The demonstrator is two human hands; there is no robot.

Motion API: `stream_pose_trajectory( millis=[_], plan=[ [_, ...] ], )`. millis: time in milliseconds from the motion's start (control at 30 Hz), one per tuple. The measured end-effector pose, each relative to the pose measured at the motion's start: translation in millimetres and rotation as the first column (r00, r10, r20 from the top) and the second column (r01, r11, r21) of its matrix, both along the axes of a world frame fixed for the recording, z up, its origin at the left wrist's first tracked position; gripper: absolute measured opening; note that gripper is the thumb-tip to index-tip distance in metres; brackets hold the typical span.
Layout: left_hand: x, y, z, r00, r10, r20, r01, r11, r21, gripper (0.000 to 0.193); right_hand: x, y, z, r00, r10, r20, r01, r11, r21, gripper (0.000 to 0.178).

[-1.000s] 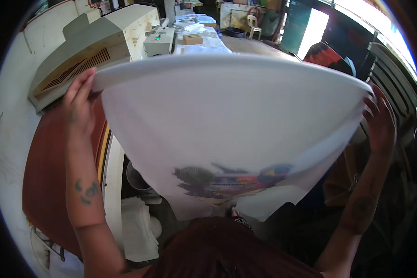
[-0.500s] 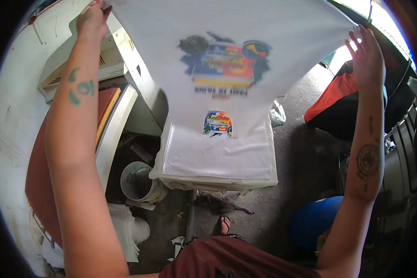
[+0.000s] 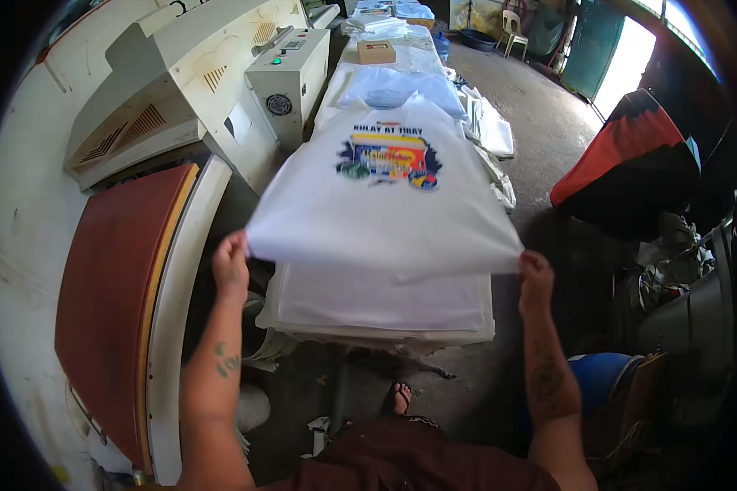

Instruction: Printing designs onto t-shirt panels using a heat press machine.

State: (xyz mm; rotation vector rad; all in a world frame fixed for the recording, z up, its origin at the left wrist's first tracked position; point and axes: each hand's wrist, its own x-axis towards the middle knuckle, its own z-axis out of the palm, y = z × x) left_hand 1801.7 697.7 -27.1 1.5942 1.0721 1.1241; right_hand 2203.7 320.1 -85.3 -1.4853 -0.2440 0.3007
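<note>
A white T-shirt (image 3: 385, 221) with a colourful printed design is stretched between my hands above the near end of a long table. My left hand (image 3: 232, 260) is closed on the shirt's near left corner. At the near right corner, my right hand (image 3: 535, 278) pinches the cloth the same way. The shirt's far part rests on the table, while its near edge is raised and slightly blurred. Beneath that edge lies a flat white cloth (image 3: 385, 304) on the covered table end (image 3: 368, 334). Whatever lies under the middle of the shirt is hidden.
At the left stands a large beige machine (image 3: 164, 90) with a dark red padded board (image 3: 115, 303). More white shirts (image 3: 405, 86) and a small cardboard box (image 3: 377, 52) lie farther along the table. On the right are a red and black cloth-covered thing (image 3: 630, 159) and a blue round container (image 3: 602, 376).
Both hands have come down and toward me, pulling the shirt from a high, raised hang to low over the table. Its print now faces up, and the far table shows.
</note>
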Motion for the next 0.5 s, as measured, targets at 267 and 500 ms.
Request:
stream_pose_trajectory(
  millis=[267,500],
  plan=[
    [-49.6,-26.4,-190.3,0.840,0.082,-0.536,-0.112,0.993,-0.023,0.013,-32.4,-4.3,-175.1,0.969,-0.045,-0.242,-0.055,0.919,-0.390,0.012],
    [-51.2,-45.1,-190.5,0.722,0.029,-0.691,-0.106,0.992,-0.070,0.020,-35.2,-19.2,-185.1,0.992,-0.005,-0.126,-0.074,0.786,-0.614,0.015]
  ],
)
